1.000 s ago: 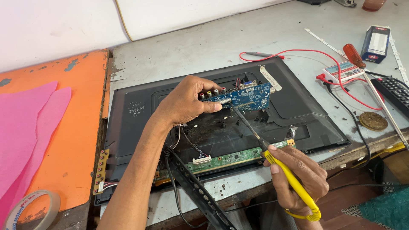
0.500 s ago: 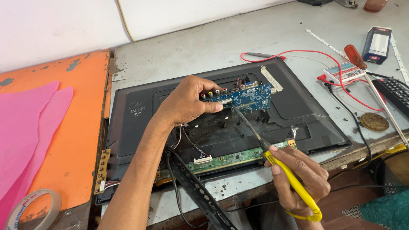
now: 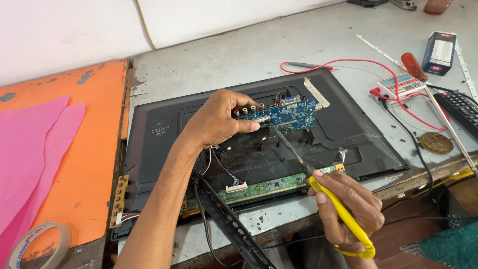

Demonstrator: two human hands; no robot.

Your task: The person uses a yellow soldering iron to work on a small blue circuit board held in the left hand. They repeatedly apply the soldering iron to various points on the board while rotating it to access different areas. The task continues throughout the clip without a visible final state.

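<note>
My left hand (image 3: 216,119) pinches the left end of a blue circuit board (image 3: 291,113) and holds it tilted up over the black back panel of a flat screen (image 3: 159,139). My right hand (image 3: 348,206) grips a soldering iron with a yellow handle (image 3: 343,216); its thin metal tip (image 3: 274,128) touches the board's lower left edge. A long green strip board (image 3: 271,187) lies along the panel's near edge, with a white connector and thin wires running up under my left wrist.
A multimeter (image 3: 401,84) with red leads, a red-handled screwdriver (image 3: 412,67), a remote control (image 3: 460,107), a small box (image 3: 438,52) and a brass disc (image 3: 436,143) lie to the right. At the left stands an orange surface (image 3: 74,164) with pink sheets and a tape roll (image 3: 35,246).
None of note: both hands keep their hold, and the iron's tip stays at the board's lower left edge.
</note>
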